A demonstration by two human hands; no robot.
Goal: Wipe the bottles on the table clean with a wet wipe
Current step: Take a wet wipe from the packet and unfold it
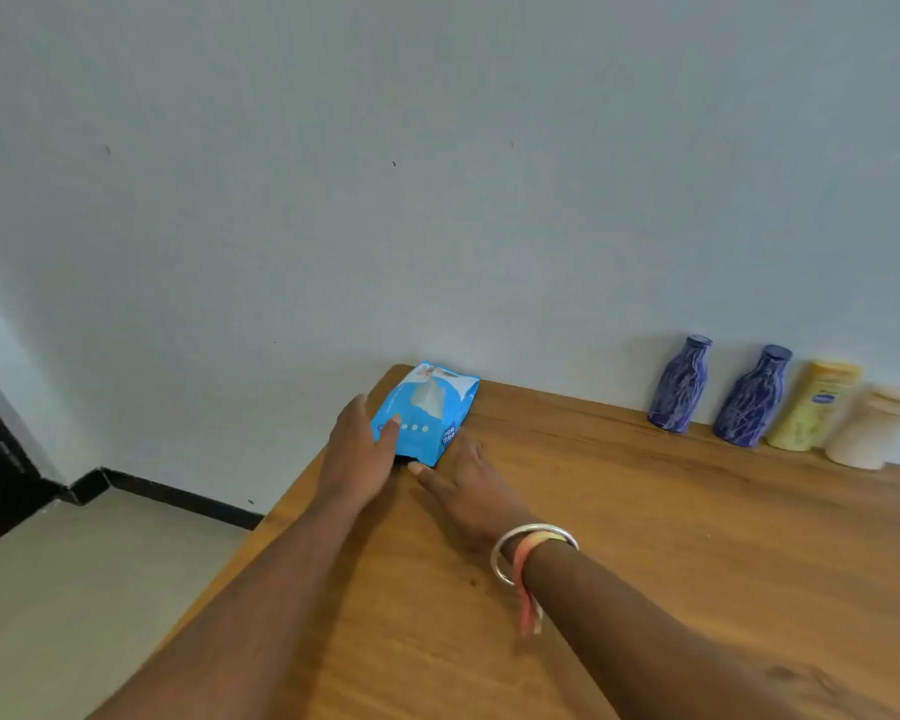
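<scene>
Reaching for the blue wet-wipe pack [424,414] at the far left corner of the wooden table [645,563], I have my left hand [357,454] laid over its near left edge, fingers straight and one fingertip resting on the printed face, nothing gripped yet. My right hand [471,491] lies flat on the wood just beside the pack's near corner, fingers extended, also holding nothing; a silver bangle [533,550] and an orange band sit on that wrist. To do this step well, I judge that I should pin the pack down with the left palm so it cannot slide off the table edge, then lift the flap with the right fingers and draw out one wipe only. The pack looks soft and full, and a pale sheet seems to show at its top opening, though I cannot tell whether the flap is sealed. The bottles stand well apart from my hands, in a row against the wall on the right: two blue patterned bottles [681,384], a yellow lotion bottle [814,405], and a cream-white container [871,428]. Their contents are hidden; all stand capped and untouched.
</scene>
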